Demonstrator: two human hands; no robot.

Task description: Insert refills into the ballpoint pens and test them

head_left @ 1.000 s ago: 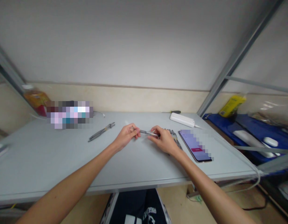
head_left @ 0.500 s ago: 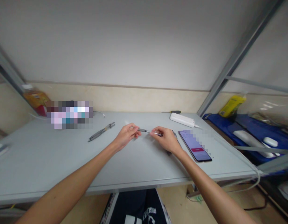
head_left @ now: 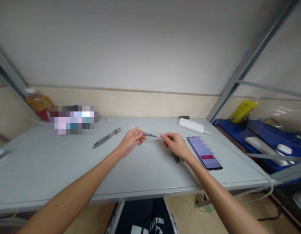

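Above the middle of the grey desk (head_left: 131, 175), my left hand (head_left: 133, 140) pinches the grey barrel of a slim pen (head_left: 150, 135). The pen's thin tip points right, toward my right hand (head_left: 173, 143). The fingertips of my right hand are closed at that tip; whether they hold a separate small part is too small to tell. Dark items (head_left: 177, 158) lie partly hidden under my right hand. Several grey pens (head_left: 106, 138) lie on the desk to the left of my left hand.
A phone (head_left: 204, 152) lies right of my right hand, with a white power strip (head_left: 191, 125) and a screwdriver (head_left: 184, 117) behind it. At the back left stand a bottle (head_left: 40, 103) and a blurred-out object (head_left: 73, 120). A blue surface (head_left: 257, 130) holds items at right.
My right hand has moved slightly right along the pen, and its fingers are closer together at the tip. More of the thin end shows between the hands.
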